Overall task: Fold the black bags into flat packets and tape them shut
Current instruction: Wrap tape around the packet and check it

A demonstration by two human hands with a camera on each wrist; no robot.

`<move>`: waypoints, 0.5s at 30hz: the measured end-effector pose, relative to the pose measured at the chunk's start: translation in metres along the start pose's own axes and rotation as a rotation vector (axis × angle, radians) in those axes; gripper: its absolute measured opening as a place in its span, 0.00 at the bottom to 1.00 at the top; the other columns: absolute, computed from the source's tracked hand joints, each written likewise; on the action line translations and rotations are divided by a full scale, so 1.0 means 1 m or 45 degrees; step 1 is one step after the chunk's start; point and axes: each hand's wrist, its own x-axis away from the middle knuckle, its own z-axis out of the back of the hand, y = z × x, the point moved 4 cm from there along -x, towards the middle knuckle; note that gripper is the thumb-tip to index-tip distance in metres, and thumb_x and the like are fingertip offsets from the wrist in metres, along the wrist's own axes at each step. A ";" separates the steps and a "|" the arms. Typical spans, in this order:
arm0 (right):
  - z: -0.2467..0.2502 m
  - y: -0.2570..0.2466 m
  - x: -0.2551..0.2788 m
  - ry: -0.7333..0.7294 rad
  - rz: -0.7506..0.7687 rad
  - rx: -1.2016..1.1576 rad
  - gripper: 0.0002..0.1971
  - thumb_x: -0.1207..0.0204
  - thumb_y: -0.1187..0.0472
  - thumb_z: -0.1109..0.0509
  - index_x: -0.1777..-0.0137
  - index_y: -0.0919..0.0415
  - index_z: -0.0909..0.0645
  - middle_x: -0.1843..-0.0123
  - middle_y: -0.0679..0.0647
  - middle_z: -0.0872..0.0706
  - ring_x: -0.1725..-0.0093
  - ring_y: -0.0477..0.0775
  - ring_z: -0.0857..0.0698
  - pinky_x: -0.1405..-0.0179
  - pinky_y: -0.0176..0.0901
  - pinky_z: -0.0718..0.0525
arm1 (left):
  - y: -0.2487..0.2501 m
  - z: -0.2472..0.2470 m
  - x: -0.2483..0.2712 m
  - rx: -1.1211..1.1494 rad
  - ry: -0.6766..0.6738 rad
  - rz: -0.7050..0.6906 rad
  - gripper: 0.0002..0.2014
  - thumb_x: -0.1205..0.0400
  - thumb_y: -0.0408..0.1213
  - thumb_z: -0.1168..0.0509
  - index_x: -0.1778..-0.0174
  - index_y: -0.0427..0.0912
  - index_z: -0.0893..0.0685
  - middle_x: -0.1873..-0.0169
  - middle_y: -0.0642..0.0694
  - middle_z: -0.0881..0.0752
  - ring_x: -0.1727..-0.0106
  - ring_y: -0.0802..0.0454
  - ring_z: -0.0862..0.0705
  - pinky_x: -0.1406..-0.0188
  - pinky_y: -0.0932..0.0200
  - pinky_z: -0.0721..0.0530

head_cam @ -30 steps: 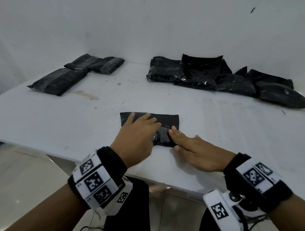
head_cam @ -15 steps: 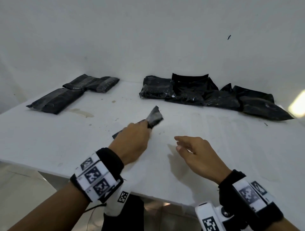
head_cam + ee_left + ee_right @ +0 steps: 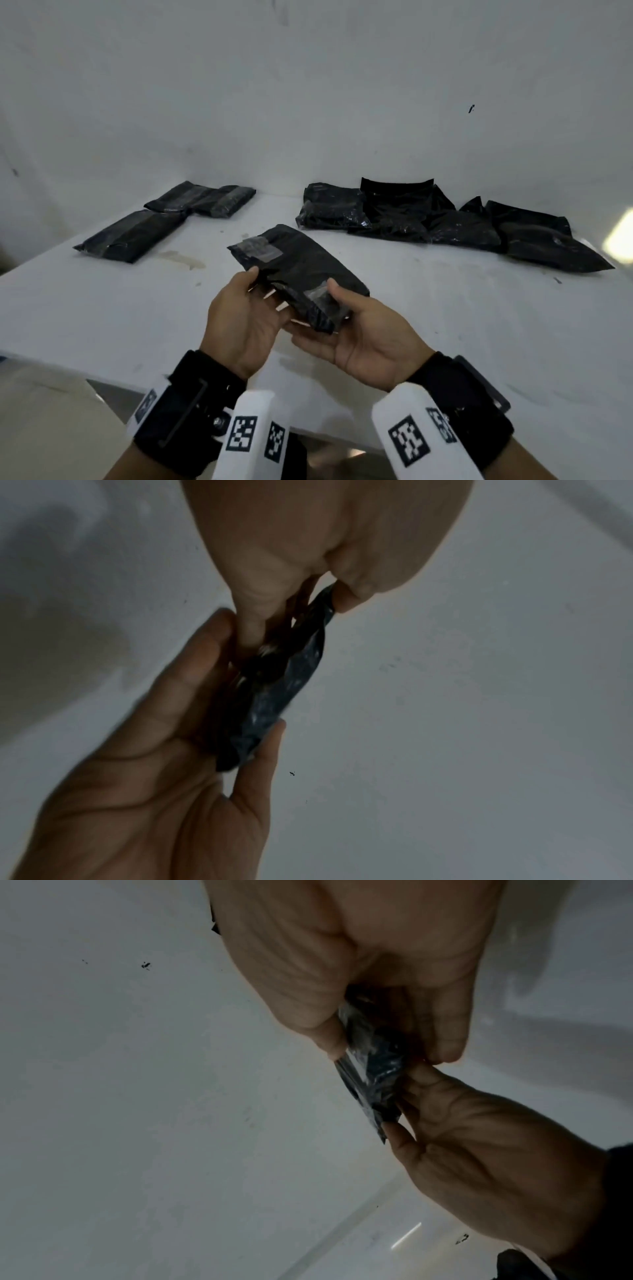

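Above the white worktop [image 3: 445, 308], your left hand [image 3: 239, 322] and right hand [image 3: 363, 339] each pinch the taped black packet [image 3: 294, 270], thumbs on top.

A packet [image 3: 297, 270] is up above the tabletop [image 3: 445, 308], near its front edge. The left hand [image 3: 245, 322] holds its left side and the right hand [image 3: 363, 337] holds its near end. Two packets [image 3: 164, 219] lie at the back left. A pile of bags [image 3: 445, 222] lies at the back right, by the wall [image 3: 308, 85].
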 end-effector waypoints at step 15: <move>0.023 -0.002 -0.009 0.241 0.358 0.564 0.07 0.19 0.68 0.33 0.46 0.65 0.15 0.60 0.56 0.09 0.64 0.53 0.10 0.68 0.47 0.12 | 0.027 0.040 0.007 -0.902 0.055 0.032 0.10 0.20 0.31 0.30 0.48 0.27 0.13 0.54 0.31 0.09 0.56 0.39 0.09 0.57 0.45 0.09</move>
